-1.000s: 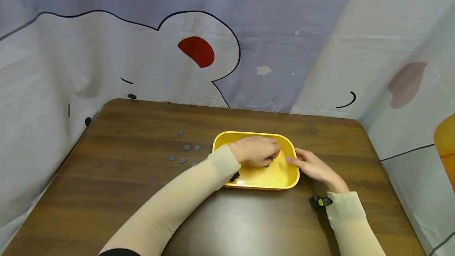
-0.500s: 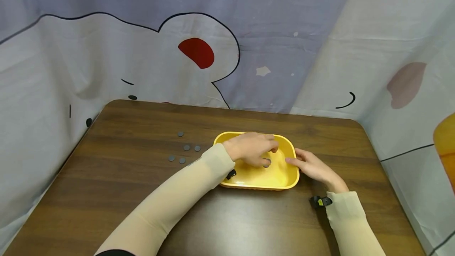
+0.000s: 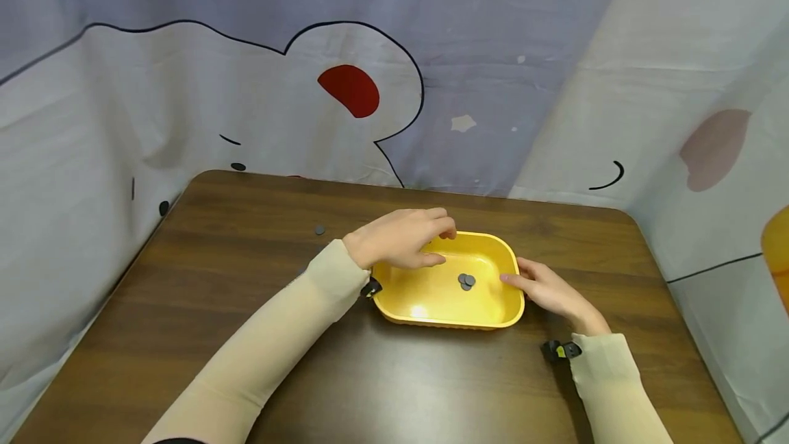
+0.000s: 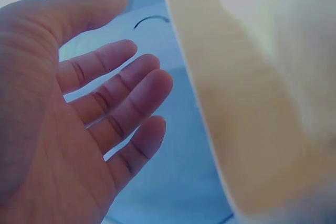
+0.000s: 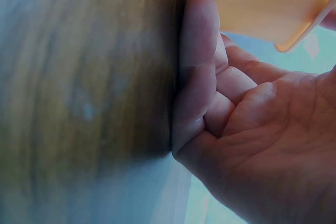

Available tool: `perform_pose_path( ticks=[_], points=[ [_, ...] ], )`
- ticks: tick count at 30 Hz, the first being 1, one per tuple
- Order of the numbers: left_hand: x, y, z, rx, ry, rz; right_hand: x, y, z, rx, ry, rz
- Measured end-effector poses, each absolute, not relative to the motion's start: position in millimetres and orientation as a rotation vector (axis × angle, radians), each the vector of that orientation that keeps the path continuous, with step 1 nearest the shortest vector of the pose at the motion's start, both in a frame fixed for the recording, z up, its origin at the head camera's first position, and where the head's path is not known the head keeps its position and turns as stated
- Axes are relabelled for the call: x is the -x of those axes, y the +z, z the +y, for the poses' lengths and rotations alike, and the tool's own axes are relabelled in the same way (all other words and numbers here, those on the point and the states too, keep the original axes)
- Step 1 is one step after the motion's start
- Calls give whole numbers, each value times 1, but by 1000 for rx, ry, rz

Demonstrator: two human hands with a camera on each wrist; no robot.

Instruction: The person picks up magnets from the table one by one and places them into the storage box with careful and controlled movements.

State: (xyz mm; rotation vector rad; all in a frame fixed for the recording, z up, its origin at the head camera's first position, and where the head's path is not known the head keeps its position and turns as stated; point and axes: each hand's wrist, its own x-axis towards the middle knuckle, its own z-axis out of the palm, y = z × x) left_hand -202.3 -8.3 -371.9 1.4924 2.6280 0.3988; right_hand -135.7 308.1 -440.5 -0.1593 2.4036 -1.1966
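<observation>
A yellow plastic tub [image 3: 431, 323] stands on the wooden table, with three small dark grey discs [image 3: 466, 281] close together on its floor. My left hand [image 3: 403, 237] hovers over the tub's left back part, fingers loosely bent; the left wrist view shows its palm bare. At the tub's right end, my right hand [image 3: 551, 291] holds the wall, thumb over the rim and the other fingers outside. The right wrist view has those fingers [image 5: 197, 66] low along the tabletop. Another grey disc [image 3: 319, 229] lies on the table left of the tub; my left forearm hides the area nearer.
The brown table [image 3: 394, 389] ends at the back against a patterned curtain [image 3: 481, 88]. An orange-yellow object [image 3: 778, 242] is cut off at the right edge of the head view. My left sleeve [image 3: 265, 348] crosses the table's left half.
My left hand has let go of a disc in the tub and moved back left and up. The discs there are now uncovered. My right hand stays at the tub's right end.
</observation>
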Motion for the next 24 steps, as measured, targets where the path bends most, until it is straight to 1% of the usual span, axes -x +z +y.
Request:
perform_pose_path(
  ticks=[5, 11, 18, 24],
  points=[
    [204, -368, -40, -1454, 513, 2680, 137, -441, 311, 171, -1192, 2407],
    [202, -374, -82, -1382, 562, 2756, 137, -441, 311, 183, -1181, 2414],
    [191, -389, -124, -1230, 578, 2812, 135, -439, 312, 151, -1165, 2426],
    [180, -408, -150, -1168, 579, 2830, 133, -437, 313, 141, -1169, 2420]
  ],
)
